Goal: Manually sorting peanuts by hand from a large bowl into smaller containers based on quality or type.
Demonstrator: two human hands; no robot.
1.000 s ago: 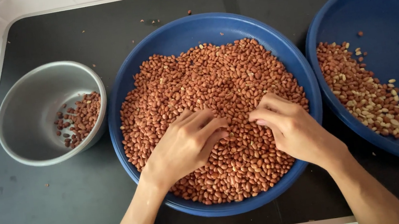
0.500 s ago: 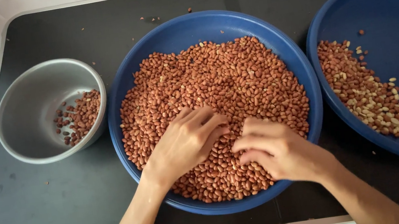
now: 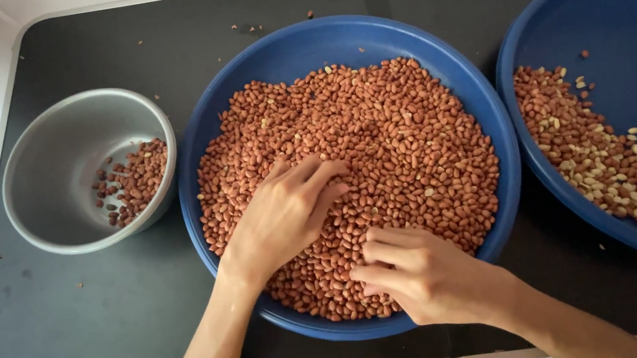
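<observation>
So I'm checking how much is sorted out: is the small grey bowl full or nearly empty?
Nearly empty. The grey bowl holds only a small cluster of peanuts against its right side; most of its bare bottom shows.

Red-brown peanuts (image 3: pixel 381 153) — heaped in blue basin (image 3: pixel 300 48).

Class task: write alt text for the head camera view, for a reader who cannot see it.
Two bare hands, left hand and right hand, rest fingers-down in a middle blue basin of red-brown peanuts. A grey metal bowl sits left and a second blue basin right, both holding fewer peanuts, all on a dark table.
</observation>
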